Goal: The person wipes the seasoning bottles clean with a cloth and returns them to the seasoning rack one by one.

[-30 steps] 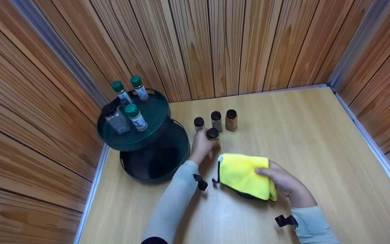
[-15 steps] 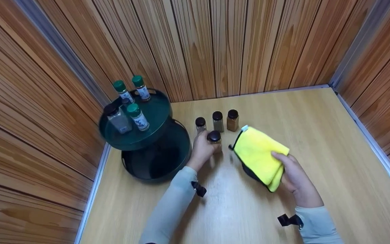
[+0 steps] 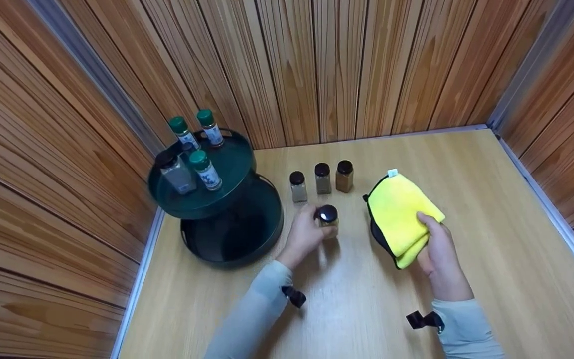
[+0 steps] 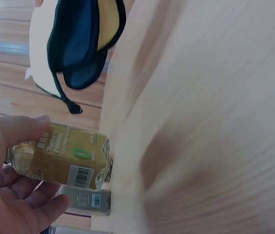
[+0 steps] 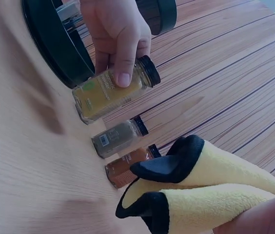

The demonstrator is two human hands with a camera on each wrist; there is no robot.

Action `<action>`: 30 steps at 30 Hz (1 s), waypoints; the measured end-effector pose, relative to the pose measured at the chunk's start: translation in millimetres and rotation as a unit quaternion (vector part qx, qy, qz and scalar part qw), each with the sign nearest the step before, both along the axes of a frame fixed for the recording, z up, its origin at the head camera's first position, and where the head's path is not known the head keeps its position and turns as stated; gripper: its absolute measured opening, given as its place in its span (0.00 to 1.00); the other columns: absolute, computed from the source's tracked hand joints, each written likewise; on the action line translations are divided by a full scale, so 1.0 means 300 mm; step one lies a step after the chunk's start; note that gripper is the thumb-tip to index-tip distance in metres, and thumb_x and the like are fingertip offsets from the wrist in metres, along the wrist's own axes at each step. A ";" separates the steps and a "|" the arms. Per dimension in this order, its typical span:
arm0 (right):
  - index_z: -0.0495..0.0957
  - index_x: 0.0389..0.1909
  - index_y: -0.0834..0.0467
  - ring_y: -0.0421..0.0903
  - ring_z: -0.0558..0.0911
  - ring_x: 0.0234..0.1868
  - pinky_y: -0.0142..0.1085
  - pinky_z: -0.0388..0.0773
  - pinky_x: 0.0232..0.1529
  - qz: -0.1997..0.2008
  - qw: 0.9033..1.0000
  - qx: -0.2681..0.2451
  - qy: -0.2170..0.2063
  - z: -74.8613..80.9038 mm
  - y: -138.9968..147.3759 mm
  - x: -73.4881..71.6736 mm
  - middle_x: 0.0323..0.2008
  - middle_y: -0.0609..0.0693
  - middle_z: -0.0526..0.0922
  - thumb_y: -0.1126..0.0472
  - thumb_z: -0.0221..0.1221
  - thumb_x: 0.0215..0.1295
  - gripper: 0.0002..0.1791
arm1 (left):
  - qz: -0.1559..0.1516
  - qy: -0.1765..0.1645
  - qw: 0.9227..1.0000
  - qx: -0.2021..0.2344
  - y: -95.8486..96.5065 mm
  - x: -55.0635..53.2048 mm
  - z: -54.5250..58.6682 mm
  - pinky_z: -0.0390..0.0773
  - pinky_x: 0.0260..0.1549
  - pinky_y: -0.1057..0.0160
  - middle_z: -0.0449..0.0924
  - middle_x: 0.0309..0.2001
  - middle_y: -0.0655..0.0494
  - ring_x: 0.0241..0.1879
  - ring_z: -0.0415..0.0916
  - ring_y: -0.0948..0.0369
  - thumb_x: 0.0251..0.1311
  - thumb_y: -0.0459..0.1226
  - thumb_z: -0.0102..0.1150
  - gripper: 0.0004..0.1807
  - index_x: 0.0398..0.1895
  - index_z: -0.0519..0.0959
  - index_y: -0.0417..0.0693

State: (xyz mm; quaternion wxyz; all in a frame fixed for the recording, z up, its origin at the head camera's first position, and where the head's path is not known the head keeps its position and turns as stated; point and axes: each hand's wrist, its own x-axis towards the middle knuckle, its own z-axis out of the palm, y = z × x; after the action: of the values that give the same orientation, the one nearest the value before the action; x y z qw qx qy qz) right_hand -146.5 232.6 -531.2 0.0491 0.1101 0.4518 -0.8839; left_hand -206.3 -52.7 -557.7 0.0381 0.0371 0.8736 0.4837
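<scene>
My left hand (image 3: pixel 304 237) grips a square glass jar of turmeric powder (image 4: pixel 64 156) with a black cap, its thumb and fingers round the upper body. In the right wrist view the jar stands upright relative to its neighbours, close over the table. My right hand (image 3: pixel 439 249) pinches a folded yellow cloth (image 3: pixel 401 214) with black edging and a dark underside, held to the right of the jar. Behind the left hand stand three more black-capped spice jars: a greyish one (image 3: pixel 298 187), a second grey-brown jar (image 3: pixel 323 178) and an orange-brown jar (image 3: pixel 344 176).
A dark green two-tier round rack (image 3: pixel 234 199) stands at the left. On its top tier are green-capped bottles (image 3: pixel 206 170) and a larger black-capped jar (image 3: pixel 176 173). Wood-panelled walls (image 3: pixel 337 70) enclose the light wooden table (image 3: pixel 357 304) at the back and sides.
My left hand has drawn the turmeric jar toward me and slightly right, away from the other jars. My right hand has carried the cloth to the right and farther back, turning it.
</scene>
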 end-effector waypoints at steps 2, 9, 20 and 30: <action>0.61 0.68 0.57 0.42 0.78 0.58 0.34 0.78 0.59 -0.010 1.000 0.003 -0.001 -0.001 -0.003 -0.003 0.57 0.47 0.75 0.56 0.52 0.80 0.22 | -0.007 -0.004 1.000 0.006 0.010 0.022 -0.004 0.73 0.64 0.51 0.79 0.55 0.53 0.60 0.77 0.54 0.47 0.36 0.80 0.30 0.56 0.79 0.48; 0.65 0.63 0.60 0.42 0.82 0.53 0.34 0.80 0.55 -0.040 0.999 0.022 -0.013 -0.006 -0.021 -0.012 0.50 0.46 0.81 0.58 0.53 0.78 0.19 | -0.032 0.008 0.999 -0.023 0.047 0.086 -0.039 0.74 0.63 0.55 0.81 0.56 0.56 0.59 0.77 0.56 0.46 0.39 0.80 0.31 0.57 0.80 0.50; 0.66 0.60 0.60 0.42 0.83 0.47 0.33 0.80 0.50 -0.050 0.995 0.083 -0.018 -0.022 -0.061 -0.012 0.44 0.47 0.82 0.60 0.52 0.78 0.16 | -0.031 0.013 0.999 -0.006 0.088 0.135 -0.101 0.75 0.61 0.57 0.80 0.51 0.62 0.55 0.78 0.61 0.46 0.38 0.81 0.27 0.52 0.81 0.51; 0.67 0.58 0.62 0.42 0.84 0.42 0.33 0.82 0.45 -0.036 0.989 0.140 -0.021 -0.031 -0.107 -0.007 0.39 0.45 0.84 0.57 0.55 0.77 0.17 | -0.032 0.031 0.999 0.016 0.100 0.141 -0.131 0.77 0.59 0.58 0.80 0.50 0.61 0.55 0.78 0.59 0.46 0.36 0.81 0.26 0.50 0.81 0.51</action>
State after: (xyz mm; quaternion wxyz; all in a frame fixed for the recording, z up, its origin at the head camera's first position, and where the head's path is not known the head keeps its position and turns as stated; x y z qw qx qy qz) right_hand -148.7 200.4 -540.3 0.0107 0.1508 0.5659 -0.8105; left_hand -164.0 -22.8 -596.9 0.0256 0.0807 0.8650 0.4946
